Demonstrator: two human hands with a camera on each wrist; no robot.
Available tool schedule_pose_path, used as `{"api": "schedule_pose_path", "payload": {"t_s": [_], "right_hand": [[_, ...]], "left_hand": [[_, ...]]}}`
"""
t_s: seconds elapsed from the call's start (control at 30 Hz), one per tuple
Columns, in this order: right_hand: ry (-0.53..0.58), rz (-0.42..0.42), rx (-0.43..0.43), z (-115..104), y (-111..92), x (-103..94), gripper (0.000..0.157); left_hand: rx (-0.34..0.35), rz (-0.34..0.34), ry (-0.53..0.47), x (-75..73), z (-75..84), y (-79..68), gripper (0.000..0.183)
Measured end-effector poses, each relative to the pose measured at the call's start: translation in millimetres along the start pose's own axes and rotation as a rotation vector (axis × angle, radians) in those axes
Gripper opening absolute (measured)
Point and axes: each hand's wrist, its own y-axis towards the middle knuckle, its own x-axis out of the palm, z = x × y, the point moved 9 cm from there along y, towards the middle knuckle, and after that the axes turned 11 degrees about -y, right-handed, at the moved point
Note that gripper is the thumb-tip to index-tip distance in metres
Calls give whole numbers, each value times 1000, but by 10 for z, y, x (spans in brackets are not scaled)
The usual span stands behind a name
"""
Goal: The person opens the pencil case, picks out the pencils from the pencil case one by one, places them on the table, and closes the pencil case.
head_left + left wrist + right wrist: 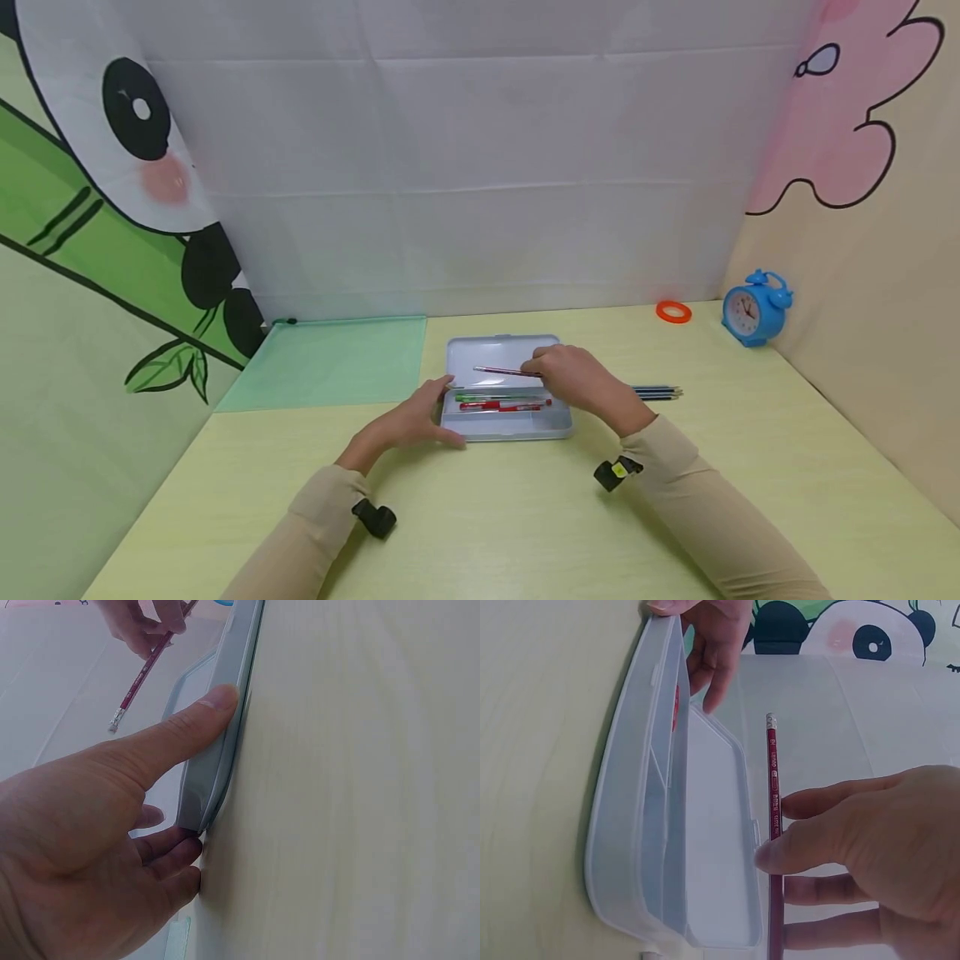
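An open pale plastic pencil case (517, 426) lies on the table with its lid folded back. My left hand (412, 421) holds its left end, the thumb on the front wall and the fingers round the corner, as the left wrist view shows. Between the thumb and fingers of my right hand (855, 859) is a dark red pencil (774, 780). Its eraser end points left above the open lid (495, 350). Inside the case lie red pens (498, 407) and a green pen (480, 397).
Several dark pencils (657, 392) lie right of the case, partly behind the right wrist. A green mat (337, 362) covers the back left of the table. An orange ring (673, 312) and a blue alarm clock (756, 308) stand at the back right, before a white cloth (480, 167).
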Motion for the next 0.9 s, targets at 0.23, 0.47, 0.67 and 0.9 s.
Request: {"api": "schedule_pose_path", "payload": {"t_s": [0.23,0.47,0.67,0.9], "right_hand": [[36,-39,74,222,-101,-53,27],[65,-64,110,447,-282,-62,30],[98,-104,129,649,-408,27,30],[194,-218,141,835,-527,158,21]], "left_hand": [[-6,2,1,-6,2,-2,118],[1,-3,9,1,5,1,119],[-6,-1,6,3,-6,4,119],[-15,-2,4,4,-37,22,119]]}}
